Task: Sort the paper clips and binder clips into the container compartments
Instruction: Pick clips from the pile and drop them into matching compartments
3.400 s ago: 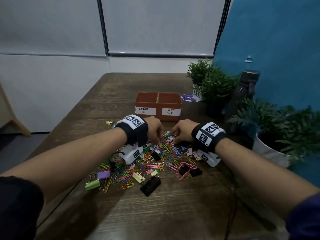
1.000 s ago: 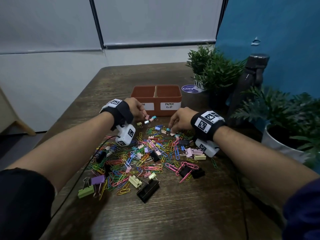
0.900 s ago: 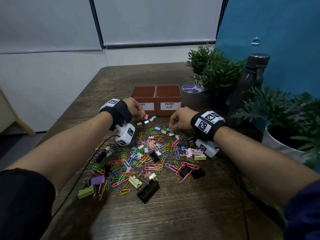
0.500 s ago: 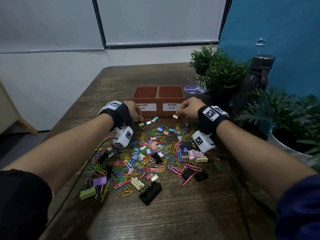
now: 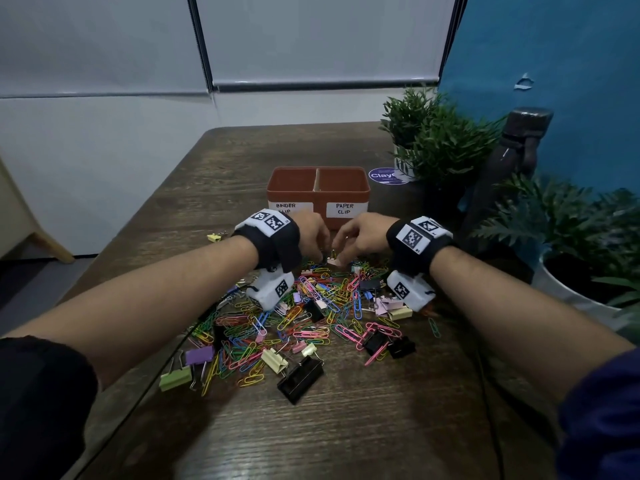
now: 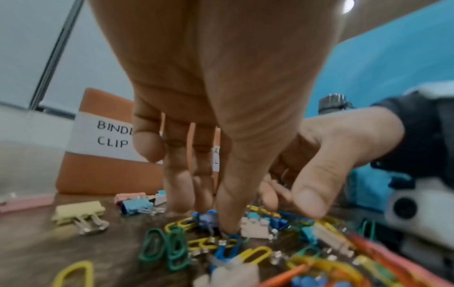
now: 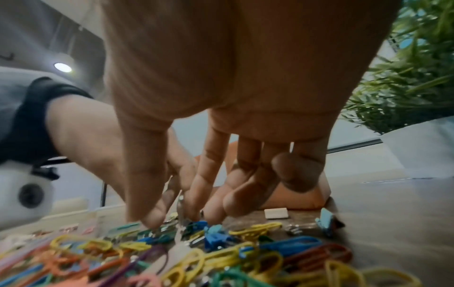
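A brown two-part container labelled BINDER CLIP and PAPER CLIP stands just beyond a pile of coloured paper clips and binder clips. Both hands meet at the pile's far edge, right in front of it. In the left wrist view my left hand points down, thumb and fingertips pinching a small blue binder clip. My right hand reaches into the pile beside it. Its thumb and index finger stand on either side of an upright wire handle, with a gap at the thumb. A pale clip lies before the container.
Potted plants and a dark bottle crowd the right side, with a white pot near my right forearm. A large black binder clip and a green one lie at the pile's near edge. A black cable runs under my left arm.
My right hand has come back from the container's front down to the pile. My left hand has shifted right, so the two hands now meet at the same spot.
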Demonstrator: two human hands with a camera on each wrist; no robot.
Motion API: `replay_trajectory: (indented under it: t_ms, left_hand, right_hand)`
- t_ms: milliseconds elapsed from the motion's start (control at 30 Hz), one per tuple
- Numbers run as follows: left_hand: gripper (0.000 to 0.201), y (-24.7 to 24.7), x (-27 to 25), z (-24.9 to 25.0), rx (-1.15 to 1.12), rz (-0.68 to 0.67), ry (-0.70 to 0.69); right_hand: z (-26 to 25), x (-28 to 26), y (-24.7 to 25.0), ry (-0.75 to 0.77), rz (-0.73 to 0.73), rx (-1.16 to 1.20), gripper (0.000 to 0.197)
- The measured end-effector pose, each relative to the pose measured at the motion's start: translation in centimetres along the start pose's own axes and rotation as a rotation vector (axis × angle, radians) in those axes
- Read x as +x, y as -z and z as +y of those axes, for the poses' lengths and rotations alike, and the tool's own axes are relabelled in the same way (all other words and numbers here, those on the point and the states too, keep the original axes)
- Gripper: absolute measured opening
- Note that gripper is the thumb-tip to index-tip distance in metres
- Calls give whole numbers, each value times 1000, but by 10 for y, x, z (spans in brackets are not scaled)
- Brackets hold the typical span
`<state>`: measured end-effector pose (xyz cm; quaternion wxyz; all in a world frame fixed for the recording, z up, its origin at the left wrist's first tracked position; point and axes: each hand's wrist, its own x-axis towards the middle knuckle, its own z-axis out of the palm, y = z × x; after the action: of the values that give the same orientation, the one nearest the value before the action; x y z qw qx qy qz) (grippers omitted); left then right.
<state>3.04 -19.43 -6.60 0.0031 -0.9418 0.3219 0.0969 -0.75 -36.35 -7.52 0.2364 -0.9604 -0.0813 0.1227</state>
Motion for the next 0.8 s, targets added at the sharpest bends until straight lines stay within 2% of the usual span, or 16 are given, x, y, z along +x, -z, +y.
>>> replay_trajectory:
  t_ms: [167, 300, 433, 533, 700, 800]
  left_hand:
    - [20, -10, 3, -4, 16, 52, -6]
    - [17, -13, 3, -12, -9, 65, 16]
    - [14, -17, 0, -17, -81, 54, -6]
    - [13, -19, -2, -20, -108, 64, -17]
    - [12, -20, -8, -23, -191, 82, -56]
    - [14, -12, -8, -25, -279, 100, -46]
  right_hand:
    - [-3, 6, -6, 44, 102, -22, 11]
    - [-7, 7, -6, 41, 80, 1, 31]
    - [-6, 13, -9, 45, 106, -11, 11]
    - [-4, 16, -5, 15, 163, 58, 6]
    - [1, 23, 4, -110, 405, 264, 8]
    - [3, 25, 3, -167, 400, 274, 4]
